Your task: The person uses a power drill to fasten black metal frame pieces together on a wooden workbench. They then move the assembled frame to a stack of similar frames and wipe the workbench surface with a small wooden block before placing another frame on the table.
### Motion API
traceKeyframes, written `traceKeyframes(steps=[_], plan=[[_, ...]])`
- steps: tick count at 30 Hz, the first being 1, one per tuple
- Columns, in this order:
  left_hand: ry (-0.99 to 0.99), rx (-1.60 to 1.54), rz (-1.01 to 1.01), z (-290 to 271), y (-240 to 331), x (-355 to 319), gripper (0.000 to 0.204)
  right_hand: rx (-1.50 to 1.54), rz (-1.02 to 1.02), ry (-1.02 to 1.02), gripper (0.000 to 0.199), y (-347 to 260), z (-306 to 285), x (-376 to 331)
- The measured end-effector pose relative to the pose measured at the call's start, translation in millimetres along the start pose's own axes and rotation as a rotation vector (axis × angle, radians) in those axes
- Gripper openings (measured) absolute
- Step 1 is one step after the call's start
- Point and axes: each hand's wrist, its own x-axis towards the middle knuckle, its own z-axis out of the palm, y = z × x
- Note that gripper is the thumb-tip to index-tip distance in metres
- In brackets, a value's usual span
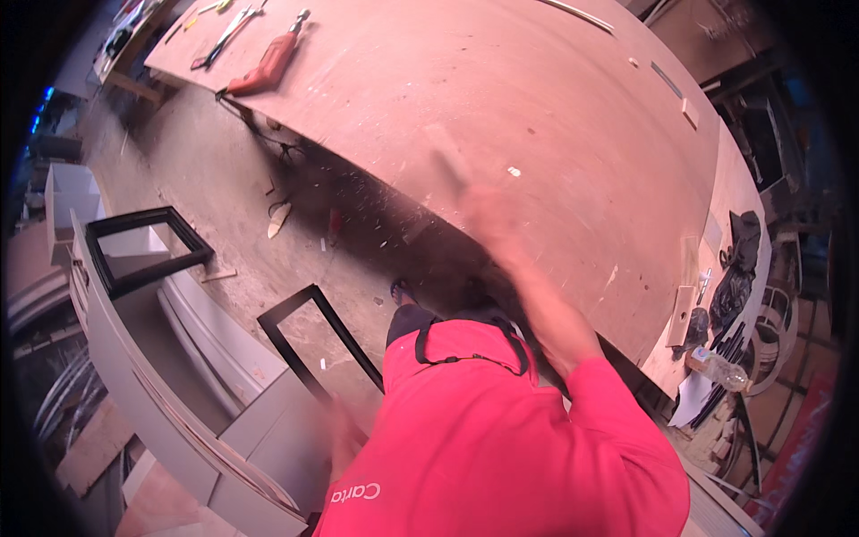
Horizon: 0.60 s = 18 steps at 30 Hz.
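Observation:
My right hand (490, 215), smeared by motion, is over the pinkish wooden tabletop (573, 224). It is closed round a short, flat tool (452, 168) with a dark middle and a paler far end; blur hides its exact kind. Low on the left, my left hand (342, 437) is beside the lower end of a black rectangular frame (335, 320). Its fingers are blurred and partly hidden by my red sleeve, so whether they grip the frame cannot be made out. A small white scrap (514, 171) lies on the tabletop near my right hand.
An orange power drill (268, 70) and a hammer-like tool (228, 36) lie at the table's far left. Another black frame (143, 277) rests on a pale cabinet carcass (192, 430). A plastic bottle (718, 370) and black bags (738, 268) are at the right edge.

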Motion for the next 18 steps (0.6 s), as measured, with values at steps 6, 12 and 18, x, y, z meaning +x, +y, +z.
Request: traceKeyframes(steps=[6, 12, 18], plan=[[-0.029, -0.003, -0.067, -17.6, -15.9, 6.3, 0.047, -0.386, 0.925, 0.150, 0.033, 181.0, -98.6, -72.8], [0.046, 0.052, -0.052, -33.5, -3.4, 26.3, 0.050, -0.440, 0.381, -0.120, 0.030, 47.9, -6.8, -76.2], [-0.025, -0.053, -0.150, -42.5, 16.8, 52.4, 0.054, -0.055, -0.005, -0.001, 0.034, -118.2, 27.2, -55.7]])
